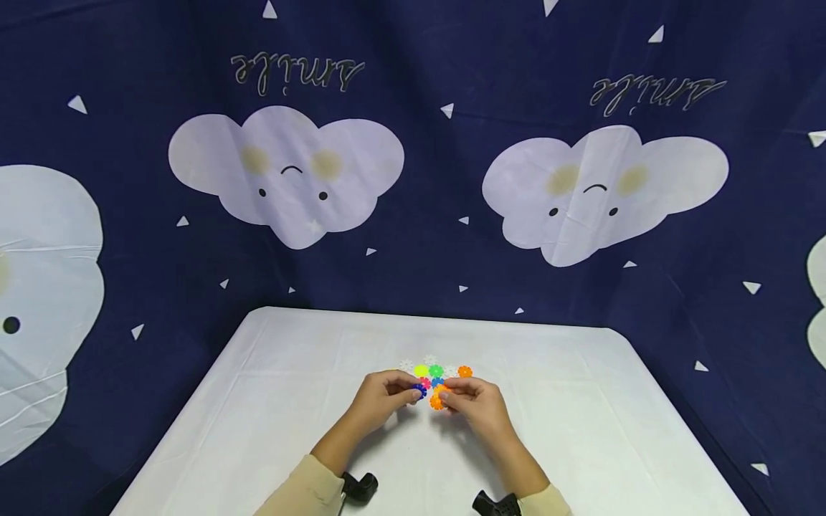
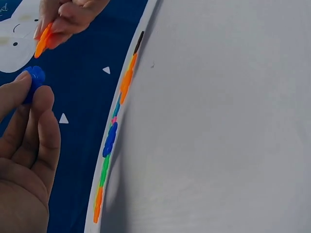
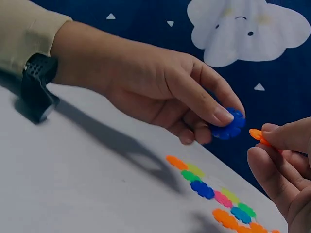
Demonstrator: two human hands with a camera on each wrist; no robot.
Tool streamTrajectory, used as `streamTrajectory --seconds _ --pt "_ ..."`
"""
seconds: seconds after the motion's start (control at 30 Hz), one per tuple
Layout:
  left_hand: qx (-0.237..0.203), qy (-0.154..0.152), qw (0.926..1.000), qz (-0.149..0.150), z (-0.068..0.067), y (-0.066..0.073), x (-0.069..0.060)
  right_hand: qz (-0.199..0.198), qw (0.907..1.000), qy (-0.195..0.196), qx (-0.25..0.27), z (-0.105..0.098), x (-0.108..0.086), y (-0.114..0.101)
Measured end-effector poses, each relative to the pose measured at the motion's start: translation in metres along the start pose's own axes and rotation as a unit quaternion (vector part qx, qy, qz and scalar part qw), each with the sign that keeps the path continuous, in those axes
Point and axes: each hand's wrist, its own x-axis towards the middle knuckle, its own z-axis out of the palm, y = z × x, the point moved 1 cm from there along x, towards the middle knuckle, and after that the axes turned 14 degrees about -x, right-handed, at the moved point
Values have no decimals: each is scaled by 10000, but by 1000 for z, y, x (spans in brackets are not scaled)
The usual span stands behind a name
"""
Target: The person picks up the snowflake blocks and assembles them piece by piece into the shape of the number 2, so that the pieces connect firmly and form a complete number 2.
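Note:
My left hand [image 1: 382, 398] pinches a dark blue flower-shaped plastic disc [image 3: 230, 126] between thumb and fingers. Facing it, an orange flower-shaped disc [image 2: 43, 41] is pinched by my right hand [image 1: 479, 405]. Both discs are raised off the table, close together but apart in the right wrist view. Beyond and below the hands lie several loose discs of the same kind: a green disc [image 1: 436, 370], a yellow disc [image 1: 421, 370], an orange disc [image 3: 224, 218], a pink disc [image 3: 223, 198] and another blue disc [image 3: 202, 189]. The hands hide part of this group in the head view.
The discs lie flat on a white-covered table [image 1: 258, 423]. Behind its far edge hangs a dark blue curtain [image 1: 439, 258] with clouds and small triangles. A black wrist device [image 1: 360, 489] is strapped to the left arm, another device [image 1: 497, 504] to the right.

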Motion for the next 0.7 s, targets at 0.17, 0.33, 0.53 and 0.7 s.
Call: streamTrajectory --seconds 0.17,0.33,0.53,0.7 --pt "-151 74 9998 52 2 2 -3 229 9993 -71 274 9 1 -1" --pt "-131 123 9998 30 3 2 -4 269 9980 -140 552 14 -2 -2" --pt "269 0 9989 374 3 1 -3 225 9975 -173 648 16 -4 -3" --pt "858 -39 9923 887 2 2 -3 338 9966 -287 693 16 -5 -2"
